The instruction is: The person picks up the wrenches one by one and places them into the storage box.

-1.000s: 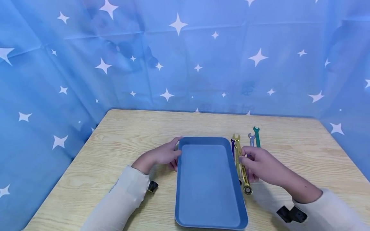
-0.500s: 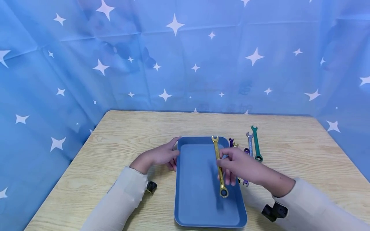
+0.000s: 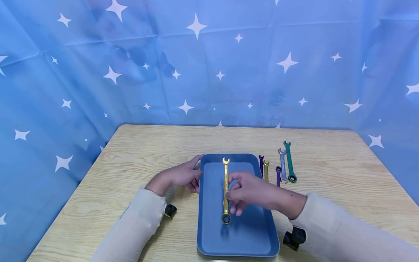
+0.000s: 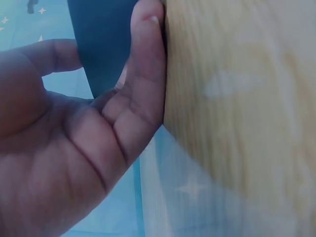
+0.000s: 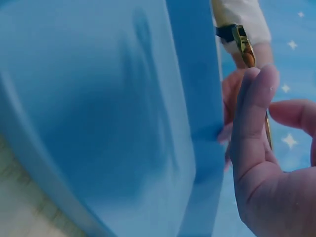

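Note:
A gold combination wrench (image 3: 226,178) is pinched in my right hand (image 3: 252,191), its open end toward the back and its ring end toward me. It hangs above the blue tray (image 3: 248,236), casting a shadow on the tray floor. In the right wrist view the fingers partly hide the wrench (image 5: 245,47). My left hand (image 3: 183,175) grips the tray's left edge near the far corner. In the left wrist view the thumb lies against the dark tray wall (image 4: 101,44), with the other fingers curled at its underside.
Right of the tray lie a purple wrench (image 3: 261,163), another gold wrench (image 3: 266,170), a second purple wrench (image 3: 278,176), a silver wrench (image 3: 283,165) and a green wrench (image 3: 289,162). My right forearm partly covers some. A blue star-printed curtain (image 3: 209,72) stands behind the wooden table (image 3: 157,145).
My right hand has lifted the gold wrench from the group at the right and carried it left over the tray. The left hand has stayed at the tray's edge.

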A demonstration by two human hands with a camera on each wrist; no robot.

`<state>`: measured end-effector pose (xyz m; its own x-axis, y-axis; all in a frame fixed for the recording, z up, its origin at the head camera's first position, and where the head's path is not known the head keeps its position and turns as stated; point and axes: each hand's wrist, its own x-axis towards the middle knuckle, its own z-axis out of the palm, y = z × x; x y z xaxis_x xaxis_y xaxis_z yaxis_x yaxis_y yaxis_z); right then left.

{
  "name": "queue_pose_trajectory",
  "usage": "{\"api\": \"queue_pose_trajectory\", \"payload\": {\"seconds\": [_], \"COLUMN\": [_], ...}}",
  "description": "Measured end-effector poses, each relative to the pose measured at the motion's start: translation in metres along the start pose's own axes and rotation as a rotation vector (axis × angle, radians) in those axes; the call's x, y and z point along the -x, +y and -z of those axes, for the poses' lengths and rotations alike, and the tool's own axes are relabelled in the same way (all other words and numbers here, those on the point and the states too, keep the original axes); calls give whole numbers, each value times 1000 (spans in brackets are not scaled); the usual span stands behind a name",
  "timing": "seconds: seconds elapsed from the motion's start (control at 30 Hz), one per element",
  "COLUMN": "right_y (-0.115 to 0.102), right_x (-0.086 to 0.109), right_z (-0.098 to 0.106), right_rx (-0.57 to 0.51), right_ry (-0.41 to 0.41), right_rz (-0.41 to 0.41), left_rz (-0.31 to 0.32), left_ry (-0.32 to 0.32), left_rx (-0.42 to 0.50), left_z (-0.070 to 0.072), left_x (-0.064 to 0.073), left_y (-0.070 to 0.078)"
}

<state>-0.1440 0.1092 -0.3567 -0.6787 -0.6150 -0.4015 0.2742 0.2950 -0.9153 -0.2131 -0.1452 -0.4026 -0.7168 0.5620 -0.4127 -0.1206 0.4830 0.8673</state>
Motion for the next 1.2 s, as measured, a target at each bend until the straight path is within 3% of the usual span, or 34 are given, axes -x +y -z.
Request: {"api": "queue_pose_trajectory", "payload": {"seconds": [0.53, 0.8, 1.2], "right_y": [-1, 6, 10], "right_x": [-26, -36, -43], "right_z": [-19, -23, -22], "right_rx": [130, 173, 204], "right_ry": [-2, 55, 9], "right_rz": [-105, -176, -164], "left_rz": [-16, -5, 10], "left_ry": [-24, -25, -29], "left_rx": [28, 25, 40], "left_z": [6, 5, 5], "left_x": [3, 2, 1], "left_y": [-3, -2, -2]}}
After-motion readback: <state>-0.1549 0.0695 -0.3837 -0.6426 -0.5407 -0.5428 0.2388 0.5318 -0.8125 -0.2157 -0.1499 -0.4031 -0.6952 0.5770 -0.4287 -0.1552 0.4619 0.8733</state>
